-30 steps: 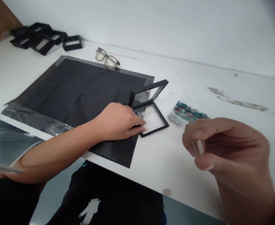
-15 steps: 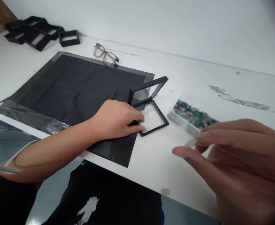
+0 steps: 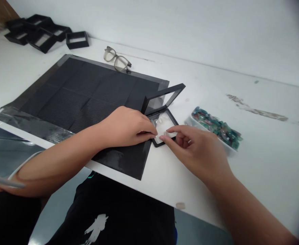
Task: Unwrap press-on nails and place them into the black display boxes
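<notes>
A hinged black frame (image 3: 176,123) lies open on the table, its lid (image 3: 164,92) tilted up and its lower half holding a clear film with small pale pieces (image 3: 161,119) near its upper left. My left hand (image 3: 129,127) rests at the frame's left side, thumb and forefinger closed at the film; anything between them is too small to name. From the right, my right hand (image 3: 197,146) reaches over the frame's lower right edge. Its thumb and forefinger pinch a small translucent piece (image 3: 165,133) just above the film.
A clear box of green and reddish stones (image 3: 218,127) stands right of the frame. Black sheeting (image 3: 88,92) covers the table's left part, with glasses (image 3: 117,60) at its back edge. Several black frames (image 3: 40,35) sit at the far left.
My right hand has moved left and away from the camera, from beside the stone box to the open frame, carrying the translucent piece. My left hand has hardly moved.
</notes>
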`<state>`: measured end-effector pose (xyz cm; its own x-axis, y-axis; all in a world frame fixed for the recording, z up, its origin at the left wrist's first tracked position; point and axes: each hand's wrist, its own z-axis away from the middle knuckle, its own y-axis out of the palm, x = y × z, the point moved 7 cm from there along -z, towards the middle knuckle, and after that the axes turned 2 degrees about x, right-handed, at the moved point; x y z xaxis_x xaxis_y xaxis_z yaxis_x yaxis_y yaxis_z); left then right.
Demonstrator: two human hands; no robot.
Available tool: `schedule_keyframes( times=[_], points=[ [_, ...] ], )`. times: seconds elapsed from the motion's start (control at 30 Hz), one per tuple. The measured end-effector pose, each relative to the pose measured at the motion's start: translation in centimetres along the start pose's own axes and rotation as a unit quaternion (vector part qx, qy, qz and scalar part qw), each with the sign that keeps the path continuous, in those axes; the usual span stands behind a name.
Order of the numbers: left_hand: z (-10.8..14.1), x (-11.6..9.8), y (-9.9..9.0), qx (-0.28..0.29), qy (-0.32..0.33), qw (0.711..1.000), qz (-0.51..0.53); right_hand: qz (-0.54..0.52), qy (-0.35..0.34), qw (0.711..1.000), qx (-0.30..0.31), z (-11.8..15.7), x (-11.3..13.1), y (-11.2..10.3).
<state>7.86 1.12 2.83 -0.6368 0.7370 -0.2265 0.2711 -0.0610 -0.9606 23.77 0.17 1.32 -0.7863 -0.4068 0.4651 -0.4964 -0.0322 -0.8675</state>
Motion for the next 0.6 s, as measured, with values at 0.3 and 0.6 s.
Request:
schedule_keyframes(
  times=[0.3,0.6],
  points=[
    [0.1,0.4,-0.6,-0.062,-0.042,0.997,-0.026,-0.003,0.014,1.000,0.019,0.3,0.0,-0.3],
    [0.4,0.2,-2.1,-0.123,-0.002,0.992,0.025,-0.062,0.026,0.996,0.058,-0.1,-0.2,0.0]
  ],
)
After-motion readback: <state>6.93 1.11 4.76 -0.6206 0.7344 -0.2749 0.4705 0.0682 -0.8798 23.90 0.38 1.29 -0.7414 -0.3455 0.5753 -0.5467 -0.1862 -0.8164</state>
